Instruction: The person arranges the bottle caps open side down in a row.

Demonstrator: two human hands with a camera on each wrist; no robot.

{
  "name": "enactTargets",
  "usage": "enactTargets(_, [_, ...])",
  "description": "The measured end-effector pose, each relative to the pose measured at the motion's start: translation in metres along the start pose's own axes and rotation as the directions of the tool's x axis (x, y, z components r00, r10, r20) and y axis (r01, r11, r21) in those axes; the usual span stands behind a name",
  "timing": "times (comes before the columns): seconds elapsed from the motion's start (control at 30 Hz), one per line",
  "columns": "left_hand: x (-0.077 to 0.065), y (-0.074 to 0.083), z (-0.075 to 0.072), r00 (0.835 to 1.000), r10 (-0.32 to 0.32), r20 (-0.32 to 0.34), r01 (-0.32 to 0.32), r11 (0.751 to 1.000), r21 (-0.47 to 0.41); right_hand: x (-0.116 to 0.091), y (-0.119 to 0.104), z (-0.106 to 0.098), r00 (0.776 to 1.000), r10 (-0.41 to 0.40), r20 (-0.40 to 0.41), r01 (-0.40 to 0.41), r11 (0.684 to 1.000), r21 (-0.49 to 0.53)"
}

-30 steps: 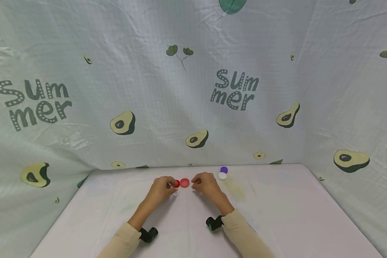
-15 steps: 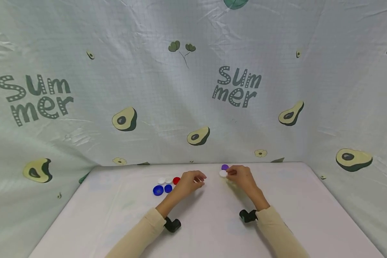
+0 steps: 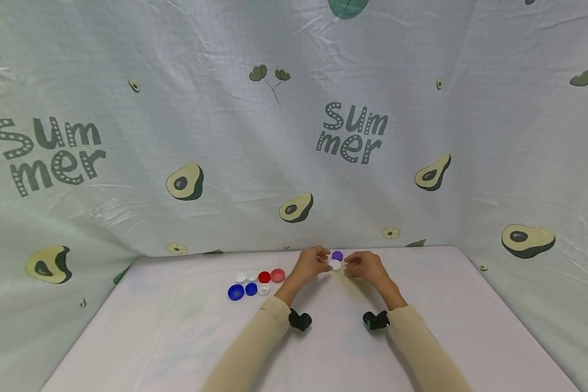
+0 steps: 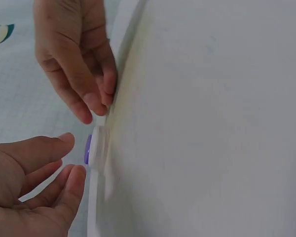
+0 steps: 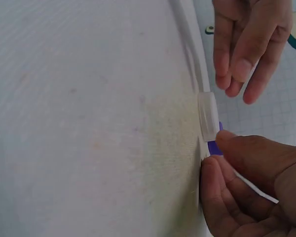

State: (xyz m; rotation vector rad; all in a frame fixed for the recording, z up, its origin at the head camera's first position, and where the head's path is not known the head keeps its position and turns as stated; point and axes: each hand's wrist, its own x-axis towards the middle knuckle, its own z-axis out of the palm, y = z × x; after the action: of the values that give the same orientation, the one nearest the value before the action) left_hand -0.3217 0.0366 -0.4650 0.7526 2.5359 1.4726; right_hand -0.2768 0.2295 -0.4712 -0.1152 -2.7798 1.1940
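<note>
A white bottle cap (image 3: 335,265) with a ribbed side lies near the far table edge, with a purple cap (image 3: 337,255) just behind it. On its left is my left hand (image 3: 312,264); the thumb and fingers are spread apart near the cap, with nothing between them. My right hand (image 3: 366,265) is at the cap's right, its fingers loosely bent with a gap to the thumb. Seen from the right wrist, the thumb tip overlaps the edge of the purple cap (image 5: 215,147), beside the white cap (image 5: 209,116).
Left of the hands, caps lie in two rows: white caps (image 3: 241,277), a red cap (image 3: 264,277) and a lighter red cap (image 3: 277,275) behind, blue caps (image 3: 236,292) and a whitish cap (image 3: 263,289) in front. A printed curtain (image 3: 235,136) rises behind the table (image 3: 127,337).
My left hand has moved right from the cap rows to the white cap. The right hand moved right to it earlier and is now slightly apart from it. The row caps are uncovered.
</note>
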Motion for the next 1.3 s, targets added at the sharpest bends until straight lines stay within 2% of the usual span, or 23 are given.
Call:
enactTargets(0.2, [0.005,0.001,0.011,0.998,-0.009,-0.068,0.006,0.999,-0.053,0.004,0.002,0.001,1.0,0.031,0.005,-0.031,0.999,-0.011])
enactTargets(0.43, [0.009,0.0,0.018,0.993,-0.01,-0.121,0.012,1.0,0.011,0.006,0.0,0.005,1.0,0.029,0.01,-0.029,1.0,-0.011])
enactTargets(0.67, [0.006,-0.004,0.014,0.991,-0.036,-0.131,0.039,0.999,0.019,0.007,-0.007,0.007,0.999,0.047,0.026,-0.045,0.998,-0.048])
enactTargets(0.8, [0.009,-0.006,0.016,0.991,-0.044,-0.129,0.05,0.998,0.042,0.009,-0.007,0.007,1.0,0.011,0.007,-0.01,0.996,-0.091])
enactTargets(1.0, [0.016,-0.008,0.019,0.992,-0.035,-0.124,0.042,0.998,0.05,0.01,-0.007,0.008,1.0,-0.002,-0.03,0.0,0.998,-0.065])
enactTargets(1.3, [0.019,-0.012,0.018,0.989,-0.078,-0.124,0.085,0.995,0.052,0.012,-0.004,0.012,0.999,0.018,-0.038,-0.02,0.999,-0.049])
